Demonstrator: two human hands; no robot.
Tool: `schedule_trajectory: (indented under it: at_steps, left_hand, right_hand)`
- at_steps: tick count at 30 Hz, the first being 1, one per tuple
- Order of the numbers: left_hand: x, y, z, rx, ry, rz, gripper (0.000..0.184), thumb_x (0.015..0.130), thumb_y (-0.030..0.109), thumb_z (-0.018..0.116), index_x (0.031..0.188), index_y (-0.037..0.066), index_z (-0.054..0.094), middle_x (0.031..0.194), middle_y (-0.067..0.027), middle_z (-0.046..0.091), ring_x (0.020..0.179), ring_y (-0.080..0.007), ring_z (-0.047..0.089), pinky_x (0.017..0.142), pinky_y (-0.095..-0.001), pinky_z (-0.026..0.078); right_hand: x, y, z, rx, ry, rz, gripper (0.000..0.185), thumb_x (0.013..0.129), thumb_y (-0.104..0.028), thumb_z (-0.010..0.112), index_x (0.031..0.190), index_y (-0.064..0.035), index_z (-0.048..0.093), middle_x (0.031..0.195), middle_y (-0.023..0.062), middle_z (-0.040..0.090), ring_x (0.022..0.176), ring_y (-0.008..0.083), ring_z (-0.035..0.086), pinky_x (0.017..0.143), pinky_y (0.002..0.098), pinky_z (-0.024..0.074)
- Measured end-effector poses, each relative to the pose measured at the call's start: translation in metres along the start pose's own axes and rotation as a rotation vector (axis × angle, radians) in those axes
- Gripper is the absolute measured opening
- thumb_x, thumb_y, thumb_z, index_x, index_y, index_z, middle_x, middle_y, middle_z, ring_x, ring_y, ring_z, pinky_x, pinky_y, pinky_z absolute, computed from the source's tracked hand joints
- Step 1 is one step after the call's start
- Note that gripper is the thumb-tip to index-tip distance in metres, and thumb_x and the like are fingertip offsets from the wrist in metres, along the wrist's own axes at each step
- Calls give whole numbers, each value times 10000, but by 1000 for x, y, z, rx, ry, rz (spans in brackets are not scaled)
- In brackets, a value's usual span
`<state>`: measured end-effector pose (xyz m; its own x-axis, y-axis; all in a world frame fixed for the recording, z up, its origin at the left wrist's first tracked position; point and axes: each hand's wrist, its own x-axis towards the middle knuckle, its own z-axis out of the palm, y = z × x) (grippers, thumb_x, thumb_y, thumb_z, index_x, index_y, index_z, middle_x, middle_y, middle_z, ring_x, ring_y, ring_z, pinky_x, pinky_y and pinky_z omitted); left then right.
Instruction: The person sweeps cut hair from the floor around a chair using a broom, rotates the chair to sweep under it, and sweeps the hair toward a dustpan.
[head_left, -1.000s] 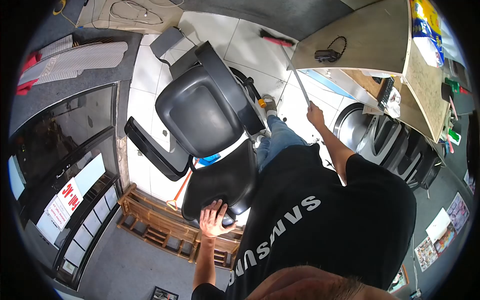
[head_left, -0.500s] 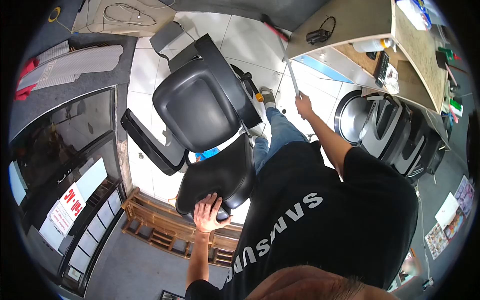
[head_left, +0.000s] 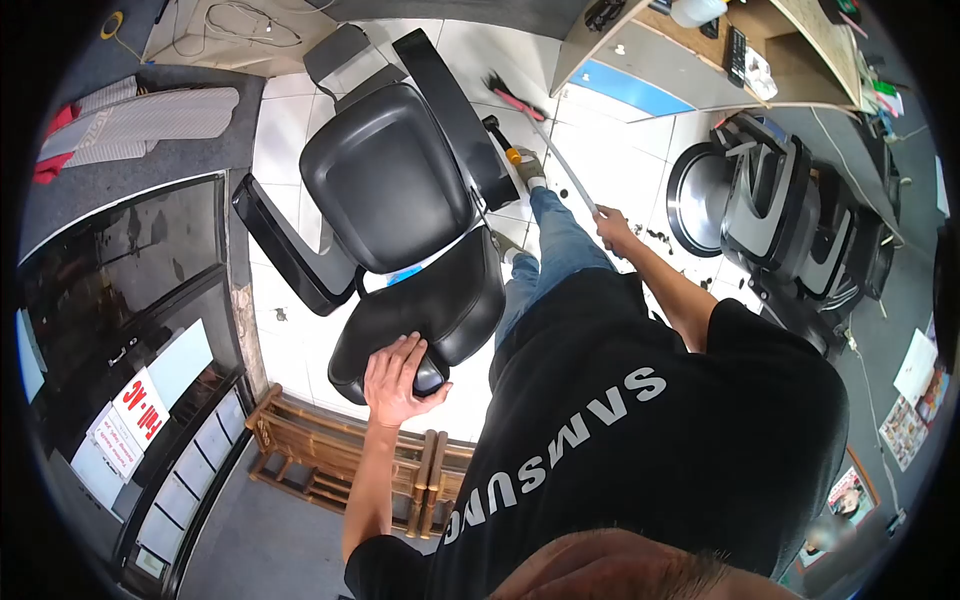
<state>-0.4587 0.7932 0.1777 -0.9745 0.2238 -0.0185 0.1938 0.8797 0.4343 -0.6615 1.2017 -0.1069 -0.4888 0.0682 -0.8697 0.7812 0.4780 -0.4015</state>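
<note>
A black barber chair (head_left: 385, 180) stands in front of me, turned so its backrest (head_left: 430, 320) is nearest. My left hand (head_left: 397, 382) is closed over the top of that backrest, the thumb hooked beside the small headrest piece. To the right, my right hand (head_left: 616, 232) wraps round the grey handle of a broom (head_left: 565, 165). Its red head with black bristles touches the white tiles beyond my feet. Dark clumps of hair (head_left: 660, 238) lie scattered on the floor near the right hand.
A second barber chair (head_left: 765, 200) with a round metal base stands at right. A wooden counter (head_left: 640, 70) holds a remote control and a bottle. Bamboo benches (head_left: 340, 460) are at lower left, beside a dark glass door (head_left: 130, 270).
The broom head has come down onto the tiles, nearer my feet and to the left. My left hand stays on the backrest, which has shifted slightly left and up in view.
</note>
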Motion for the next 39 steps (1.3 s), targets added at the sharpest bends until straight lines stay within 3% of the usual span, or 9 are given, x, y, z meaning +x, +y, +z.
schedule_trajectory:
  at_steps: [6, 12, 16, 27, 31, 34, 36, 37, 39]
  left_hand:
    - [-3, 3, 1, 11, 7, 23, 587, 647, 361, 777, 1110, 40, 613, 1134, -117, 644, 996, -277, 618, 829, -376, 458]
    - [-4, 8, 1, 42, 23, 18, 585, 645, 359, 783, 1102, 24, 633, 1126, -91, 644, 981, -253, 610, 820, -362, 462]
    - [-9, 10, 2, 32, 39, 19, 589, 664, 347, 779, 1129, 18, 630, 1133, -90, 639, 986, -248, 603, 819, -355, 461]
    - [-14, 14, -3, -9, 100, 21, 530, 734, 319, 757, 1138, 9, 612, 1104, -102, 647, 929, -266, 602, 807, -358, 465]
    - [-12, 21, -3, 0, 113, 5, 493, 739, 296, 750, 1118, 8, 619, 1076, -111, 656, 914, -285, 609, 814, -372, 469]
    - [-10, 20, 1, 3, 137, -6, 456, 743, 280, 740, 1092, 8, 628, 1057, -120, 662, 909, -301, 617, 820, -385, 471]
    - [-8, 23, 0, 5, 141, -20, 426, 751, 263, 726, 1079, 9, 632, 1050, -123, 665, 910, -309, 619, 815, -391, 471]
    - [-7, 24, 0, 6, 143, -29, 411, 755, 255, 719, 1073, 9, 634, 1047, -125, 666, 910, -312, 620, 813, -394, 471]
    - [-7, 21, 6, -24, 215, -59, 283, 804, 203, 659, 1006, 4, 650, 989, -133, 671, 884, -311, 624, 791, -385, 469]
  right_hand:
    - [103, -21, 7, -94, -45, -448, 728, 780, -129, 484, 1470, -14, 282, 661, 101, 572, 430, 161, 494, 394, 321, 434]
    - [159, -23, 5, -807, 35, -316, 605, 801, -127, 483, 1394, -35, 406, 829, 229, 658, 563, 289, 657, 477, 395, 540]
    - [88, 123, -24, -1064, 136, -438, 683, 789, -154, 507, 1452, -127, 343, 1026, 201, 671, 871, 370, 668, 803, 455, 543]
    - [-99, 237, -72, -685, 261, -318, 428, 865, -202, 504, 1264, -51, 535, 1049, 269, 640, 970, 423, 628, 860, 475, 502]
    - [-79, 185, -66, -612, 138, -268, 374, 848, -198, 516, 1178, -32, 574, 1029, 255, 647, 946, 408, 636, 841, 474, 510]
    - [10, 161, -29, -603, 224, -435, 384, 860, -209, 539, 1173, 12, 565, 803, 184, 666, 629, 276, 668, 613, 370, 555]
    - [43, 101, 0, -144, -45, -203, 342, 862, -123, 539, 1186, -14, 531, 703, 117, 555, 529, 214, 560, 518, 327, 534]
    - [10, 52, 11, 302, -146, -174, 202, 849, -80, 532, 1035, -5, 555, 665, 100, 534, 547, 203, 553, 430, 325, 445]
    - [71, 14, 24, 149, -443, -367, 97, 795, -22, 530, 717, -34, 475, 610, 83, 499, 445, 166, 448, 377, 300, 342]
